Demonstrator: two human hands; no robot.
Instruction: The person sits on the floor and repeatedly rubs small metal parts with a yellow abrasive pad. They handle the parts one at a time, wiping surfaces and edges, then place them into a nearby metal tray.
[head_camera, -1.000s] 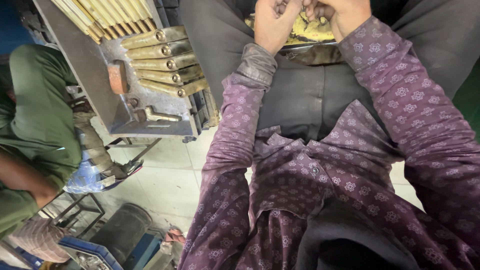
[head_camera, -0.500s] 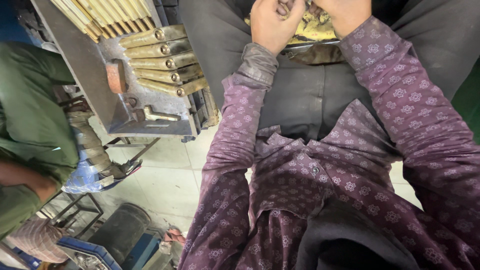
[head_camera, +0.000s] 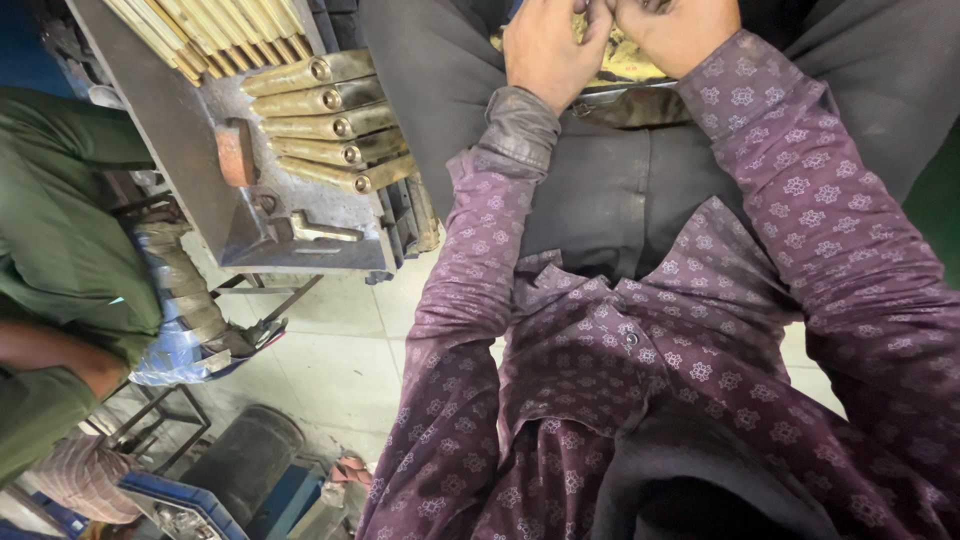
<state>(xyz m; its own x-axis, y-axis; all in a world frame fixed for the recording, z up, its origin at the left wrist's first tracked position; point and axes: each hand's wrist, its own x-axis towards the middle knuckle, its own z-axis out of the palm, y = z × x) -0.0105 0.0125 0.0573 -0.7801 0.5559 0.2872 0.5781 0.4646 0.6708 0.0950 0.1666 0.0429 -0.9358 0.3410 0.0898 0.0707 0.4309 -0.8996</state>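
The steel work tray (head_camera: 200, 150) at the person's left carries the stock: long brass rods (head_camera: 200, 25) fanned along its far edge, and below them five brass tubes (head_camera: 325, 125) laid side by side — by their tidy order, probably finished or queued; which cannot be told. A co-worker's green sleeve (head_camera: 60, 230) borders the tray. On the lap, a yellowish brass piece (head_camera: 625, 55) lies between both hands. The left hand (head_camera: 545, 50) and right hand (head_camera: 670, 30) are curled closed on it — work on this piece appears still underway.
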